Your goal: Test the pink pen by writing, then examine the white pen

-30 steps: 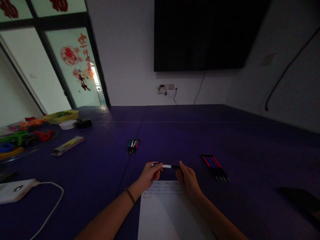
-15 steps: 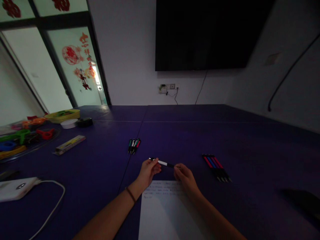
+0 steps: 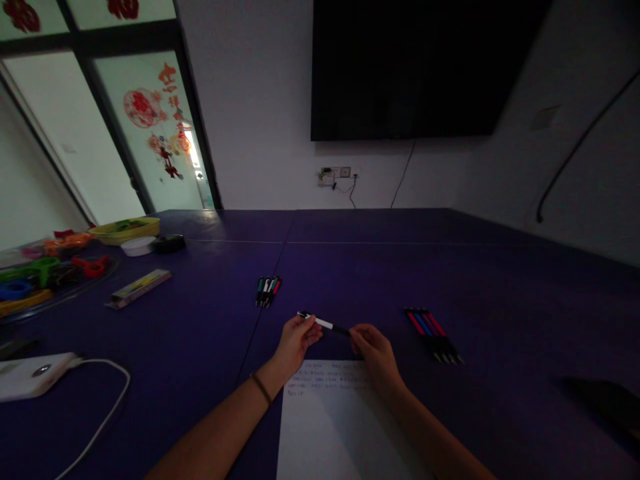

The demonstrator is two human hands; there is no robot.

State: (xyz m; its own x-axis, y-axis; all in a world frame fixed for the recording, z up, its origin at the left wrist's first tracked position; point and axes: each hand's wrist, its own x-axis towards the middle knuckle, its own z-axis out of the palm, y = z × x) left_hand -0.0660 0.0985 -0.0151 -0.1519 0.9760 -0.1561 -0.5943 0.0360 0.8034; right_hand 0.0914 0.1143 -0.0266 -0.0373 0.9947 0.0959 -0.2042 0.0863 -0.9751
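A white-and-black pen (image 3: 325,324) is held level between my two hands, above the top edge of a sheet of paper (image 3: 330,427). My left hand (image 3: 296,339) pinches its clicker end between thumb and fingers. At the black tip end, my right hand (image 3: 373,347) has its fingers closed round the pen, hiding the point. Several lines of handwriting run across the top of the paper. Beyond my left hand lies a small bunch of pens (image 3: 269,291). A row of pink and blue pens (image 3: 433,335) lies to the right of my right hand.
On the purple table (image 3: 345,273), at left, are a white power bank (image 3: 37,375) with a cable, a narrow box (image 3: 141,288), a tray of coloured scissors (image 3: 50,273), a yellow basket (image 3: 125,231) and tape rolls (image 3: 170,244). A dark object (image 3: 605,403) lies at right.
The pen stays in both hands. My right hand has shifted very slightly and its fingers are curled a little differently at the tip end. Everything else looks the same.
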